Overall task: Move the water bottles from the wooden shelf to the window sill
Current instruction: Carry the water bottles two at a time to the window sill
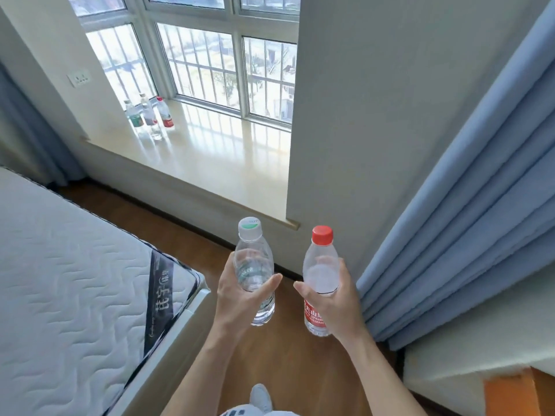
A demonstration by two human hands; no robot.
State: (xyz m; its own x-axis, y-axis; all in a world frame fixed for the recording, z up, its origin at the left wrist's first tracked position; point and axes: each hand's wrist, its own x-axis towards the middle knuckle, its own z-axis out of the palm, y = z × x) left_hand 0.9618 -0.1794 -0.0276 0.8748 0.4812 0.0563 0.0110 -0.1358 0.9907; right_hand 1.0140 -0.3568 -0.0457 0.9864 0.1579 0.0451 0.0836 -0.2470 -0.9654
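Five water bottles (pixel 252 253): three on window sill (pixel 210 163), two held; two hands (pixel 237 298); one mattress (pixel 75 265)

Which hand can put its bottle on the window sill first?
Probably the left hand. Its white-capped bottle is nearer the window sill, which lies ahead and leftward. The right hand with the red-capped bottle faces the wall.

Two clear plastic water bottles held upright above the floor, side by side but apart. The white-capped bottle (pixel 253 256), with a pale green label, is gripped by the left hand (pixel 237 298); the red-capped bottle (pixel 319 265), with a red label, by the right hand (pixel 335 301). On the glossy cream window sill (pixel 210 157), at its far left end, stand three more upright: green-labelled bottle (pixel 134 116), middle bottle (pixel 149 118), red-labelled bottle (pixel 165 115).
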